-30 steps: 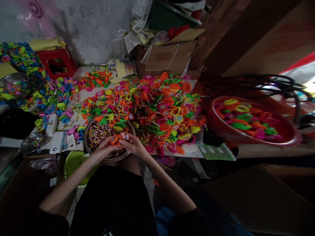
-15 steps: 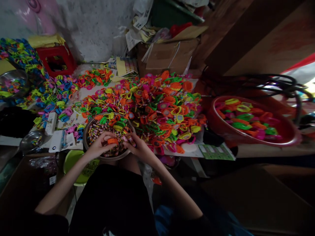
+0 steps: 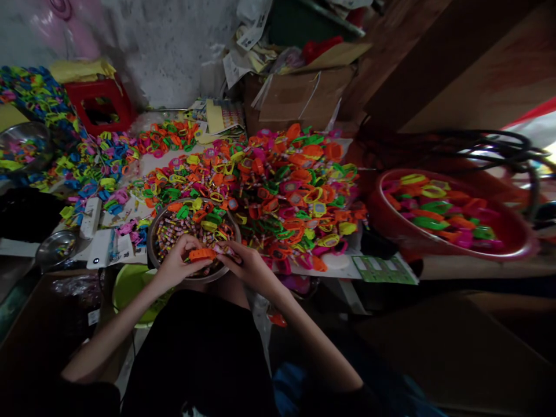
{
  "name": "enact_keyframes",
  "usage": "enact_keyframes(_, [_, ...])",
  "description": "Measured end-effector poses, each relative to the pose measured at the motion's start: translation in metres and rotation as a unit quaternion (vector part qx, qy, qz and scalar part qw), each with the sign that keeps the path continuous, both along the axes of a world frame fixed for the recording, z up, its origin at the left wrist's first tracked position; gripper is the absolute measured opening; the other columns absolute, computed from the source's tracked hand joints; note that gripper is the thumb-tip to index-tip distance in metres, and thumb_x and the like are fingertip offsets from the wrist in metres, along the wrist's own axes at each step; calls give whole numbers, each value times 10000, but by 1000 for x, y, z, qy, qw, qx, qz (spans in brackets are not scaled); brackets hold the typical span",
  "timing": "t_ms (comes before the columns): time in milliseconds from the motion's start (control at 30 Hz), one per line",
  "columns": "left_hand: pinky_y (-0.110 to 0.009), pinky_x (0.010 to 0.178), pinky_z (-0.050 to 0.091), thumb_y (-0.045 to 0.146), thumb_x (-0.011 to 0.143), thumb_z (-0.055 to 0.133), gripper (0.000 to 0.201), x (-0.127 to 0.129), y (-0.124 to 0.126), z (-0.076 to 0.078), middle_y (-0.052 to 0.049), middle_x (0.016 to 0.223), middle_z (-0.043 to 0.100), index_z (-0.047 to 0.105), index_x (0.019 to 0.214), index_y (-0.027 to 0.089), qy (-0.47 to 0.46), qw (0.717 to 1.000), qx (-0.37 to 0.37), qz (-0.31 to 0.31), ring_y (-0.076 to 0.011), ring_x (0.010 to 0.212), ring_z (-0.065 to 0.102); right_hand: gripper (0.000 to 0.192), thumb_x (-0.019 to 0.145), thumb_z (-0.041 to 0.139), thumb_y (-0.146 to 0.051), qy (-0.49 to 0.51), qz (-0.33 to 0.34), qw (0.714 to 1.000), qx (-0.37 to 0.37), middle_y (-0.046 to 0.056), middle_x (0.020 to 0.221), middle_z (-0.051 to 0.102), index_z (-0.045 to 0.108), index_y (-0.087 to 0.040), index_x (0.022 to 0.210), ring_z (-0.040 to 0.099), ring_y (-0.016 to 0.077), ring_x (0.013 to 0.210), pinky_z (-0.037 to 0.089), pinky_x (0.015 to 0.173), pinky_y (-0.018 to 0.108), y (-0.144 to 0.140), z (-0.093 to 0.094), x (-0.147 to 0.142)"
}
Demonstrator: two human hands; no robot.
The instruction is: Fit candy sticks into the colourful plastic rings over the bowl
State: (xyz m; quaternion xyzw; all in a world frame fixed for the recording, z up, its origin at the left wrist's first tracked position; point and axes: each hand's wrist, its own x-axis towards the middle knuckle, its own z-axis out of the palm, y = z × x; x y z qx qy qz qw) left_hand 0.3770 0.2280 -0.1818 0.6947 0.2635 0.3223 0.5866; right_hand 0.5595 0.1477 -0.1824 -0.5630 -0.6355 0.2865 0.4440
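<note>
My left hand and my right hand meet over a round metal bowl filled with small wrapped candies and a few plastic rings. Between the fingers of both hands is an orange plastic toy piece, held level just above the bowl's near side. Whether my right hand also pinches a small candy is too small to tell. Behind the bowl a big heap of coloured plastic toy pieces, orange, green, yellow and pink, covers the table.
A red basin with more plastic pieces stands at the right. Blue and yellow pieces lie at the left by a red stool. A cardboard box sits behind. A small metal dish and a green bowl are near left.
My hands parted slightly over the bowl half a second ago, then came together again on the orange piece. The view shifted a little.
</note>
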Motion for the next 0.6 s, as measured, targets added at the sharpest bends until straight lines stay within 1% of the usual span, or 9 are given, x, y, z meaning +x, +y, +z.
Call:
enact_keyframes(67, [-238, 736, 444, 362, 721, 733, 367, 0, -1, 1, 20, 810, 549, 447, 857, 178, -3, 1000, 12, 21, -115, 790, 572, 359, 846, 561, -378, 18, -20, 1000, -7, 63, 915, 668, 615, -110, 1079, 625, 175, 827, 465, 767, 245, 0, -2, 1])
enact_keyframes(167, [-215, 680, 436, 380, 688, 758, 409, 1, -2, 3, 31, 783, 540, 431, 833, 181, -18, 999, 19, 46, -102, 733, 556, 393, 811, 601, -412, 57, -11, 998, -25, 42, 852, 657, 618, -104, 1054, 608, 161, 776, 460, 707, 225, 1, -3, -1])
enact_keyframes(300, [-203, 596, 410, 425, 722, 724, 377, 3, -5, 3, 29, 731, 540, 481, 866, 175, 4, 999, 15, 36, -95, 640, 526, 322, 820, 586, -387, 79, -11, 997, -15, 32, 817, 636, 619, -102, 966, 579, 137, 748, 445, 691, 206, 1, -1, -8])
enact_keyframes(367, [-220, 624, 431, 431, 744, 703, 349, 4, -6, 3, 11, 752, 564, 514, 877, 170, 16, 999, 31, 34, -110, 668, 545, 279, 825, 576, -367, 81, -13, 997, -5, 24, 778, 621, 611, -104, 913, 561, 122, 709, 439, 663, 196, 0, 0, -11])
enact_keyframes(467, [-280, 758, 472, 417, 762, 693, 310, 3, -6, 4, -34, 879, 596, 545, 879, 171, 12, 995, 88, 35, -156, 830, 587, 224, 831, 561, -328, 72, -4, 997, 15, 14, 753, 610, 595, -114, 883, 544, 107, 669, 431, 625, 183, -1, 2, -13])
enact_keyframes(533, [-327, 855, 463, 375, 791, 675, 250, 2, -5, 5, -60, 977, 586, 564, 892, 175, 17, 987, 159, 34, -185, 958, 572, 199, 835, 556, -302, 54, -4, 998, 34, 21, 779, 622, 588, -119, 906, 560, 108, 682, 436, 633, 182, -1, 3, -13])
enact_keyframes(600, [-343, 901, 451, 318, 838, 628, 182, 1, -6, 5, -71, 1031, 575, 570, 947, 184, 34, 974, 222, 28, -191, 1023, 553, 198, 841, 558, -291, 28, -8, 998, 55, 30, 804, 635, 584, -124, 944, 581, 113, 698, 445, 645, 186, -2, 3, -12])
